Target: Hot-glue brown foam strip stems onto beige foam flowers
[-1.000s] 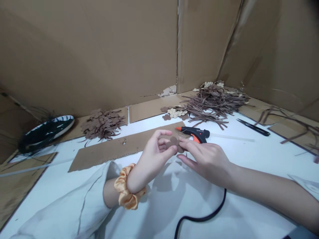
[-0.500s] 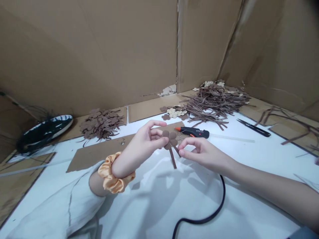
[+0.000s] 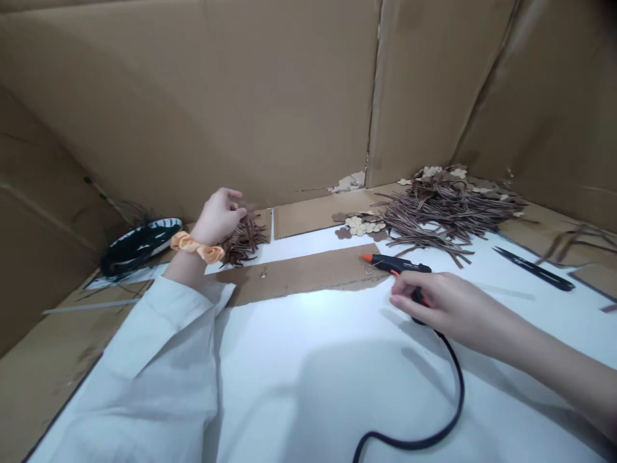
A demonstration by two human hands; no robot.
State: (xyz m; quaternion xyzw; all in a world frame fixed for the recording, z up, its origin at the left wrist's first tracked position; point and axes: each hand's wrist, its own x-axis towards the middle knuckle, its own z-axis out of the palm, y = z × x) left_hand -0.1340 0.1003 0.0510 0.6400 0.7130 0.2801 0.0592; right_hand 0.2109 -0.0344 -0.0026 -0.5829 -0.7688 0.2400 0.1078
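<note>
The left hand (image 3: 219,217) was at eleven o'clock, its fingers loosely bunched together over a heap of brown strips (image 3: 243,241); I could not tell whether they pinched anything. An orange satin scrunchie (image 3: 195,247) circled that wrist, just past the cuff of a white sleeve (image 3: 144,341). The right hand (image 3: 434,299) was at two o'clock, its fingers curled closed around the grip of a black hot glue gun (image 3: 398,262), whose orange-tipped nozzle pointed toward ten o'clock. The gun sat at the edge of a long cardboard strip (image 3: 299,276) on a white table (image 3: 308,399), and its black cord (image 3: 434,424) looped down toward six o'clock.

The only container, a shallow plate with a blue-and-white rim (image 3: 166,224), stood at ten o'clock, holding a tangle of black fibres (image 3: 135,252). At one o'clock lay a large pile of brown stems (image 3: 443,215), with small cream and brown felt flowers (image 3: 359,226) just beside it. Black snips (image 3: 535,269) lay at two o'clock, and cardboard walls (image 3: 193,96) stood behind everything.
</note>
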